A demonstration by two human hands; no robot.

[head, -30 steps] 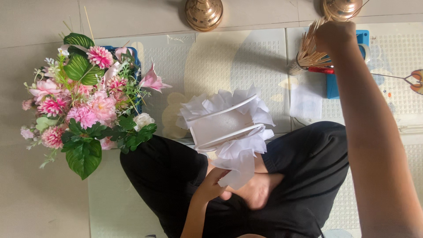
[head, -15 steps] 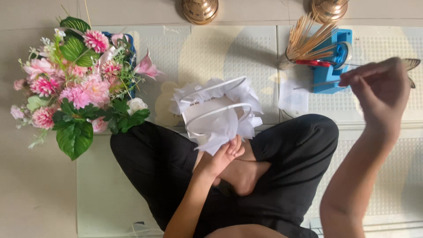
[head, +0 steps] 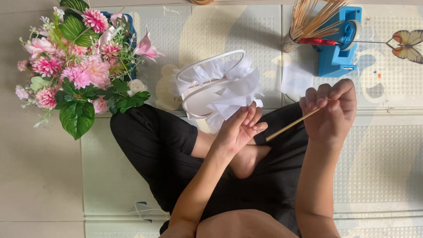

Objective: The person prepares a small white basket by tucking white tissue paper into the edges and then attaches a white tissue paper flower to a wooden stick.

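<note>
Pinched in the right hand [head: 328, 110] is a thin stick [head: 291, 125], at three o'clock of the white basket [head: 211, 88]. Left hand [head: 240, 130] lies open on the basket's paper. A loose pinch could drop the stick.

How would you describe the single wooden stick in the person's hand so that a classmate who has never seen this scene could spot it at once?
Find the blue tape dispenser at top right. Below it, the right hand pinches a thin wooden stick slanting down-left over the black trousers. Unlike the bundled sticks beside the dispenser, it is alone and hand-held.
</note>
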